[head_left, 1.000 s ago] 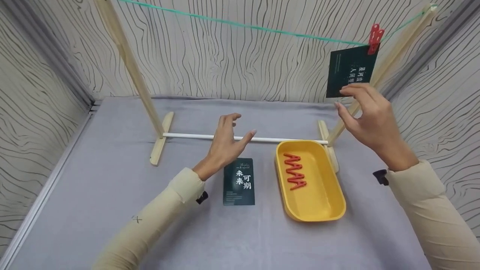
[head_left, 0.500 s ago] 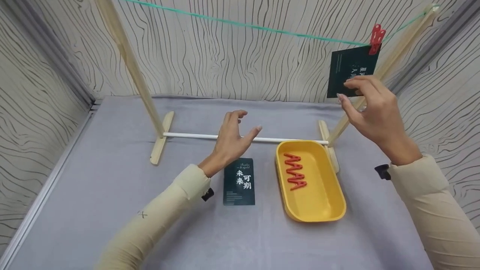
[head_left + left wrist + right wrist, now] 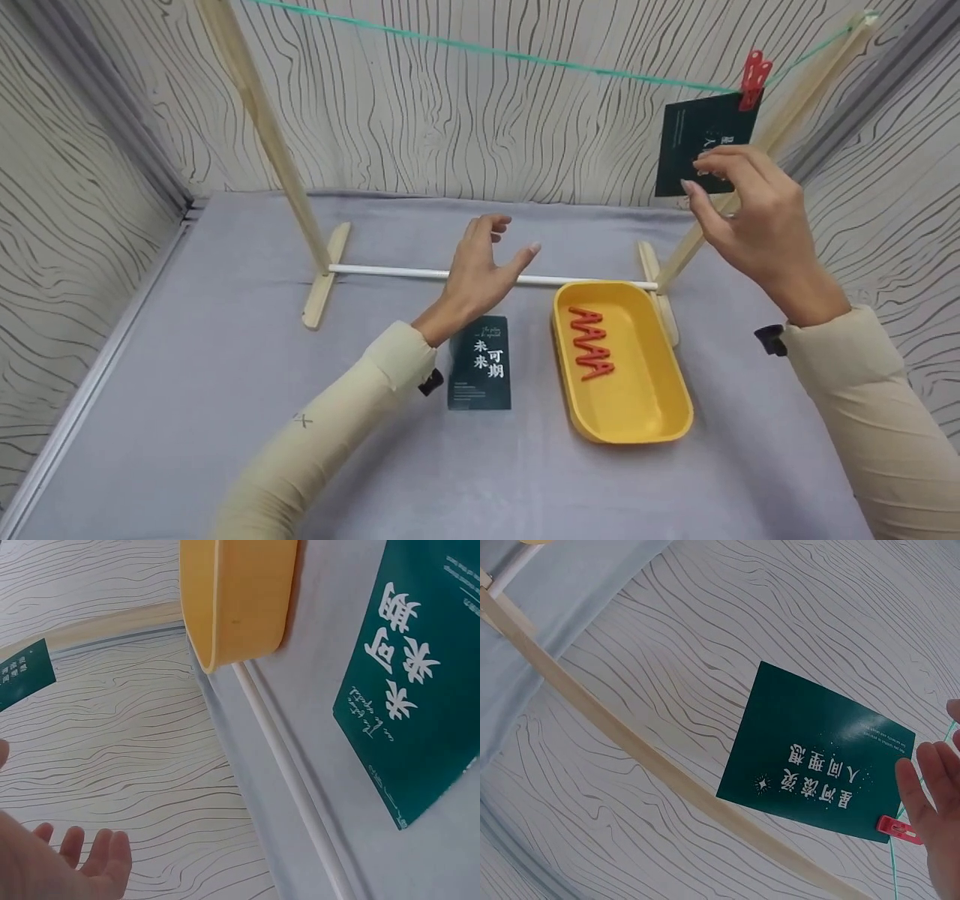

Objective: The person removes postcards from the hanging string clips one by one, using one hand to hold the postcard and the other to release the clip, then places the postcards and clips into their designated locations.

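A dark green card [image 3: 686, 142] with white characters hangs sideways from the green string [image 3: 525, 57], held at one corner by a red clothespin [image 3: 752, 82]. My right hand [image 3: 761, 217], fingers loosely curved and holding nothing, overlaps the card's lower right in the head view. The right wrist view shows the whole card [image 3: 817, 757] with the clothespin [image 3: 898, 829] beside the fingers. My left hand [image 3: 480, 270] is in the air over the white rod, thumb apart from the fingers, with nothing in it. Below its wrist a second green card [image 3: 480, 375] lies flat on the cloth.
Right of the flat card stands a yellow tray [image 3: 637, 405] with several red clothespins [image 3: 589, 341] in a row. Wooden posts [image 3: 262, 127] carry the string, joined low by a white rod [image 3: 390, 271]. A wood-patterned wall [image 3: 450, 127] rises behind.
My left hand has moved right and slightly farther forward. My right hand has risen a little and shifted right, covering more of the hanging card in the head view.
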A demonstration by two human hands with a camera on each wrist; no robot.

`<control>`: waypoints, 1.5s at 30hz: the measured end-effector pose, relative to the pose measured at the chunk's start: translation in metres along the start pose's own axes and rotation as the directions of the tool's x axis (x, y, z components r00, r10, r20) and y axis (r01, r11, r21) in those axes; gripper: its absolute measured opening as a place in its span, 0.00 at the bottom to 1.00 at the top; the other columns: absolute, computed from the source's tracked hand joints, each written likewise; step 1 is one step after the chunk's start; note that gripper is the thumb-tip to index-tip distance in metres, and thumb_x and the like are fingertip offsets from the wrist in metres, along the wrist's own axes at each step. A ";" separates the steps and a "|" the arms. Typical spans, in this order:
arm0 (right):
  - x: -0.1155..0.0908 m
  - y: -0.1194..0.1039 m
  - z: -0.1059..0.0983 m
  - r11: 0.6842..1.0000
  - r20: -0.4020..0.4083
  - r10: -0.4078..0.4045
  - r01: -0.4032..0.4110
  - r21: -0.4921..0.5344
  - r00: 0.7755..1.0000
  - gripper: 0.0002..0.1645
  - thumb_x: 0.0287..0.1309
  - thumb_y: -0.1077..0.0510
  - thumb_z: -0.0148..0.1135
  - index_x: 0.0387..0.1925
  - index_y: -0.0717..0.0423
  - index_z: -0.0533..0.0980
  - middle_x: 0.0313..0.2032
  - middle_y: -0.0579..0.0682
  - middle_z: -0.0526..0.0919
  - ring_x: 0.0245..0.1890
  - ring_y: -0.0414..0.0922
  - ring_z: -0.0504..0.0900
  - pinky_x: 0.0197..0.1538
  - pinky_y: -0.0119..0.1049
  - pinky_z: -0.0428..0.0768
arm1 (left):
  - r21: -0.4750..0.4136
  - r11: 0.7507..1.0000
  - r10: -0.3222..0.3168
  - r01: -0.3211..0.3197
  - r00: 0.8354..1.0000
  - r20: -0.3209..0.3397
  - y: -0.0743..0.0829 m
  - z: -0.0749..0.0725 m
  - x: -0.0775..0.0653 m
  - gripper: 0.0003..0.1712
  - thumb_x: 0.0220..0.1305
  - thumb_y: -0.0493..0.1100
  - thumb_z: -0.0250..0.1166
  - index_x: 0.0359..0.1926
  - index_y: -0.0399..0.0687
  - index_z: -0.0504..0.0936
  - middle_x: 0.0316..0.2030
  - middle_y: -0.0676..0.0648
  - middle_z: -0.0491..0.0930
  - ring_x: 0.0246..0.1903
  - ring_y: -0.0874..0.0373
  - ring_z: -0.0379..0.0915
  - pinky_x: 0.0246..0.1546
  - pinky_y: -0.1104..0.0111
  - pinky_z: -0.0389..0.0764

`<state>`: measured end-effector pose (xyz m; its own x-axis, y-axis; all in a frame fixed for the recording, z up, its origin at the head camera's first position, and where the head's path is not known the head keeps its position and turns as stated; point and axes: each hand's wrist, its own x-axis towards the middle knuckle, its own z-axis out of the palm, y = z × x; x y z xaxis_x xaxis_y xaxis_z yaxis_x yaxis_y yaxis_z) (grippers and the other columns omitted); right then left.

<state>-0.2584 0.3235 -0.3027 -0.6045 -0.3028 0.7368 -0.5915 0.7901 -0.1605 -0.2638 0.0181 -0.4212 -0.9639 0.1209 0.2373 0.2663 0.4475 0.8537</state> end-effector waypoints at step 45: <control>0.012 0.008 -0.032 0.987 -0.088 0.146 -0.151 -0.056 0.985 0.22 0.70 0.55 0.67 0.58 0.66 0.80 0.60 0.63 0.81 0.54 0.57 0.79 0.64 0.15 0.66 | -0.122 0.982 0.148 -0.144 0.989 0.026 0.019 0.015 0.018 0.31 0.73 0.53 0.68 0.70 0.44 0.74 0.65 0.43 0.81 0.65 0.51 0.79 0.66 0.62 0.82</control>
<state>-0.2537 0.3433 -0.2743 -0.6349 -0.1358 0.7606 -0.4624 0.8554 -0.2333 -0.2763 0.0424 -0.4077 -0.9137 0.2085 0.3489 0.4003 0.3140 0.8609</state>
